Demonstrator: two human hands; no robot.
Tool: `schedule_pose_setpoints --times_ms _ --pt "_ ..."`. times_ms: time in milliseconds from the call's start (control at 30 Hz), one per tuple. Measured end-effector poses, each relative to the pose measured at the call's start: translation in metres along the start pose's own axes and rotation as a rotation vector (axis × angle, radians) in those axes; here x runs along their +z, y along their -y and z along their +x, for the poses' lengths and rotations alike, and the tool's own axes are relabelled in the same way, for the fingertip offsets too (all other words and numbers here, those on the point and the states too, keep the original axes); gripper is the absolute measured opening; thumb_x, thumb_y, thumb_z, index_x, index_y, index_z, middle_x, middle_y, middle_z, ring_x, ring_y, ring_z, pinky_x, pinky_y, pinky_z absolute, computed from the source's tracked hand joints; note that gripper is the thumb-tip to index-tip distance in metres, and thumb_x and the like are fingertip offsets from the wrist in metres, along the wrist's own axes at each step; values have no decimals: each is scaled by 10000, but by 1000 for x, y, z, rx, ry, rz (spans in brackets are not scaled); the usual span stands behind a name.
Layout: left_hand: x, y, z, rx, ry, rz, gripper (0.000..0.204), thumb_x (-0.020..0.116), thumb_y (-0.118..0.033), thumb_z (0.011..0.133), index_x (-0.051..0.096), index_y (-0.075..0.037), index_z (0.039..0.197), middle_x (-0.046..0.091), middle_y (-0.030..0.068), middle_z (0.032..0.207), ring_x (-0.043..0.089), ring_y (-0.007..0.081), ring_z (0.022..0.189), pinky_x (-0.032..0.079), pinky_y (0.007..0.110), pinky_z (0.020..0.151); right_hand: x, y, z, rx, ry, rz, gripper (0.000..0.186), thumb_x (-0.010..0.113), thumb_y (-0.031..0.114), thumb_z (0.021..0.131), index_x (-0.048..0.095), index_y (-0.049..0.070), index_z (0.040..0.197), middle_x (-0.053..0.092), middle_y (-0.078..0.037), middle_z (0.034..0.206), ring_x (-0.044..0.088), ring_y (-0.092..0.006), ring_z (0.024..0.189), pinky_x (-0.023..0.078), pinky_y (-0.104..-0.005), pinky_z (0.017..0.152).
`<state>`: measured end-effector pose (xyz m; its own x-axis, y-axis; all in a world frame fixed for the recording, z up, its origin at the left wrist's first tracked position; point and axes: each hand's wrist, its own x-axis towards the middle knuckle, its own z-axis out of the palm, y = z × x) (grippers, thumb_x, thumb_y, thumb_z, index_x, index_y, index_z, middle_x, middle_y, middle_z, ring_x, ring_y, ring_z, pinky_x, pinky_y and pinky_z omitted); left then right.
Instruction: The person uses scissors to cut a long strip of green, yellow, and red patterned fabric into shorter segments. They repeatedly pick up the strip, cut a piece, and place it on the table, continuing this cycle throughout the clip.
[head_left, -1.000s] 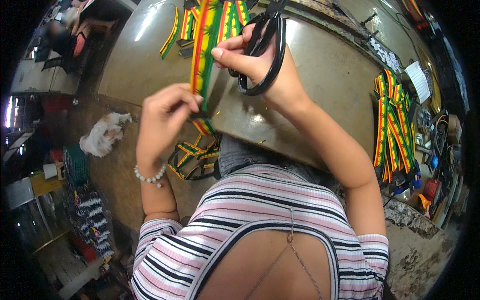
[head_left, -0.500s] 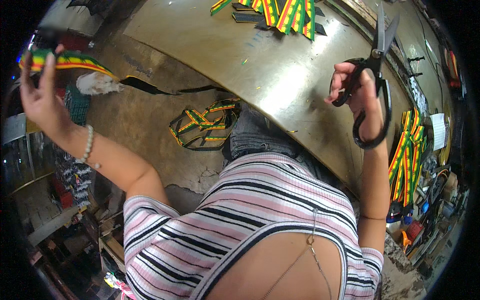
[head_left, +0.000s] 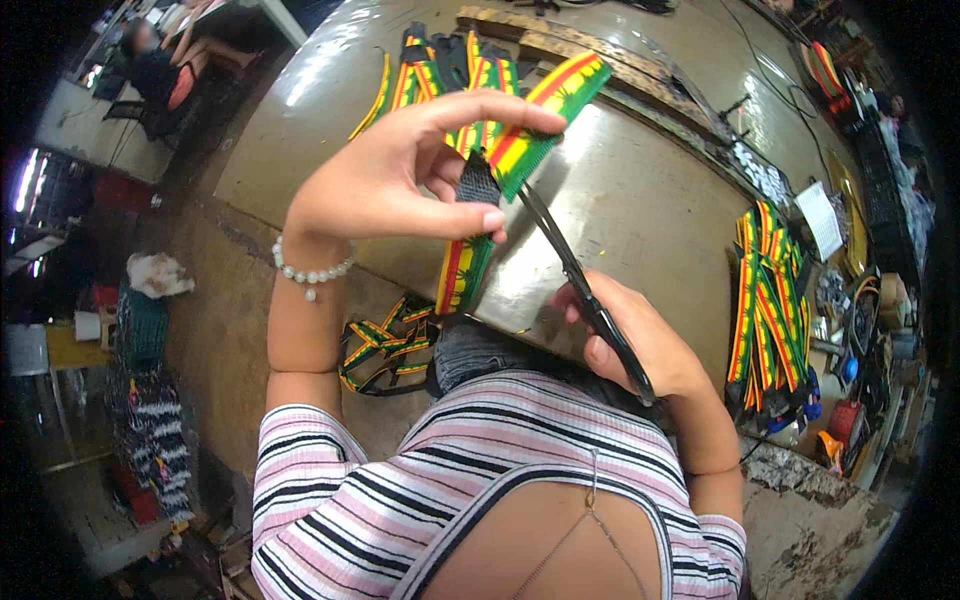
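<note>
My left hand (head_left: 370, 180) is raised over the table's near edge. Its fingers and thumb hold a strap (head_left: 562, 100) striped green, yellow and red, with dark leaf shapes and a black backing. One end sticks out past the forefinger to the upper right, and another stretch hangs below the thumb. My right hand (head_left: 655, 345) grips large black-handled scissors (head_left: 606, 325), seen nearly edge on. Their blades point up and left and meet the strap's lower edge close to my left fingers. How far apart the blades are, I cannot tell.
Several cut strap pieces (head_left: 418, 78) lie at the far side of the metal-topped table (head_left: 640, 190). A bundle of straps (head_left: 768, 310) hangs at the right, near tools and a paper sheet (head_left: 819, 220). A looped strap (head_left: 390, 345) lies low left. Another person (head_left: 165, 75) sits far left.
My left hand has come from the far left to the middle with the strap. The scissors have swung down and left from upright, and their blades are now at the strap.
</note>
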<state>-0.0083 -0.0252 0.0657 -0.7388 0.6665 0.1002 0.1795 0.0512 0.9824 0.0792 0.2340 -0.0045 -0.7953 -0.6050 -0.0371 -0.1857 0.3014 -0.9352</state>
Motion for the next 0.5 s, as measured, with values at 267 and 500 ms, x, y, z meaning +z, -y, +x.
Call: schedule_pose_setpoints --times_ms 267,500 --pt "12 20 24 -133 45 -143 730 734 50 759 399 54 1408 505 124 1376 651 99 964 558 207 812 14 15 -3 219 -309 -312 615 783 453 746 524 -3 1067 560 -173 931 598 -357 884 487 -432 764" --pt "11 29 17 -173 1 -131 782 742 57 755 355 56 1434 502 123 1379 673 108 912 565 214 787 24 1 -1 180 -486 -456 574 845 460 672 575 12 910 585 -136 815 631 -312 711 504 -400 614"
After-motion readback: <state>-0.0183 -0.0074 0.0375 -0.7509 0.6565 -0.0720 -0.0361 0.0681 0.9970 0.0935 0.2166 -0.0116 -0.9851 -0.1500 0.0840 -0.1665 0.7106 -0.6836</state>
